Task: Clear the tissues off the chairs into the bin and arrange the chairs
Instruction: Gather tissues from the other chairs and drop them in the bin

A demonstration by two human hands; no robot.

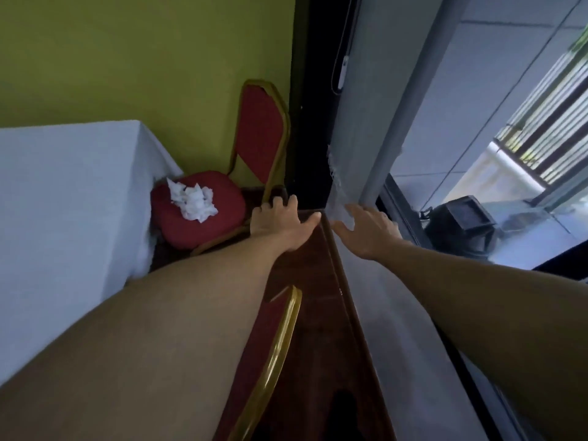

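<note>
Both hands are spread wide and hold nothing. The left hand (280,222) reaches to the gold frame of the red chair (259,135) in the corner; whether its fingertips touch the frame I cannot tell. The right hand (366,229) hangs open beside the pale curtain (359,122). Crumpled white tissues (192,201) lie on that chair's seat. The white-draped table (63,192) crowds the seat's left side. A second chair (280,342) shows its gold-edged back under the left forearm. The green wall (143,58) stands behind, with the window (509,106) to the right.
</note>
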